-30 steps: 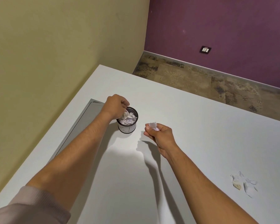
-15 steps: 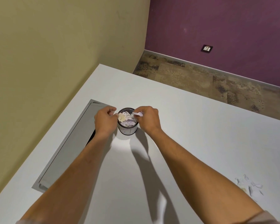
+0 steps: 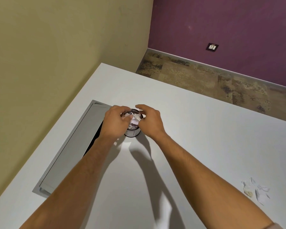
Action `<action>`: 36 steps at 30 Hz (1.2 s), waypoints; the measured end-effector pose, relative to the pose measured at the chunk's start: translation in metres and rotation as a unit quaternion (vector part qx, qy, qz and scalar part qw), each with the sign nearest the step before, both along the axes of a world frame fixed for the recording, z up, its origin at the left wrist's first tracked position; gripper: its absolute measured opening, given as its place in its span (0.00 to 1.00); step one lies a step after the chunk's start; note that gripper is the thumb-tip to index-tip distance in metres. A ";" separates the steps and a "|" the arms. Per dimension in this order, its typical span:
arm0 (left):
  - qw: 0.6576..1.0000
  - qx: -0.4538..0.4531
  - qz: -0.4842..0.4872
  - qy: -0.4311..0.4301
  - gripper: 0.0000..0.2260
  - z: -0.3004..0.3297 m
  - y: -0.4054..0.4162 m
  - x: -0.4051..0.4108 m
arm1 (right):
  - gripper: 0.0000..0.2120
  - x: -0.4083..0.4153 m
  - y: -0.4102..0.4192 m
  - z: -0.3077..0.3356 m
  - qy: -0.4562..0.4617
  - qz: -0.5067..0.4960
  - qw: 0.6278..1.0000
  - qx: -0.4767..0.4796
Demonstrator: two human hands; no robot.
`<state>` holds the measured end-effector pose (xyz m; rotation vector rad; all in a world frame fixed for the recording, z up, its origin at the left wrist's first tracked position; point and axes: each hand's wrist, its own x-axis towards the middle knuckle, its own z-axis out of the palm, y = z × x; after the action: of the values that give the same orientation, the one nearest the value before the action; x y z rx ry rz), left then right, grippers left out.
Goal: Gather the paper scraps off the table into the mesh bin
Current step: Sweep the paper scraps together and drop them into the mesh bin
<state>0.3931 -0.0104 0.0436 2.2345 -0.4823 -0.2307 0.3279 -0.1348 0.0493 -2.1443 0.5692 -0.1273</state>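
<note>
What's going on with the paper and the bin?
Both hands over mesh bin, pressing paper in. Scraps still on table. Nothing blocking.

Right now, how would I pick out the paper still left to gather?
On the white table, look to the near right edge, far from the mesh bin under both hands. The loose paper scraps lie there, the only litter on the bare top.
</note>
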 end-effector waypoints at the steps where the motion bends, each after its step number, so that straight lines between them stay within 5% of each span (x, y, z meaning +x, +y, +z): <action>1: 0.999 0.017 -0.039 -0.004 0.12 0.002 -0.001 -0.001 | 0.23 -0.002 0.000 0.000 -0.007 -0.015 1.000 0.011; 5: 0.983 0.099 -0.153 -0.011 0.15 0.003 -0.008 0.000 | 0.15 -0.008 -0.001 -0.004 -0.023 -0.046 0.999 0.010; 8: 0.966 0.177 -0.187 -0.034 0.07 0.000 -0.018 0.001 | 0.12 -0.011 -0.004 -0.007 -0.031 -0.066 0.997 0.006; 22: 0.914 0.360 -0.184 -0.037 0.09 -0.019 -0.054 0.022 | 0.12 -0.017 -0.005 -0.025 0.030 -0.094 0.992 0.078; 27: 0.912 0.365 -0.183 -0.034 0.09 -0.016 -0.057 0.019 | 0.12 -0.022 -0.004 -0.025 0.023 -0.109 0.986 0.124; 36: 0.959 0.267 -0.091 -0.013 0.12 0.018 -0.042 0.002 | 0.20 -0.080 -0.013 -0.012 0.006 -0.127 0.985 0.117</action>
<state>0.3950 -0.0522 0.0617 2.7201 -0.7070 -0.4759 0.2481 -0.1481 0.0373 -1.8415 0.8224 -0.1785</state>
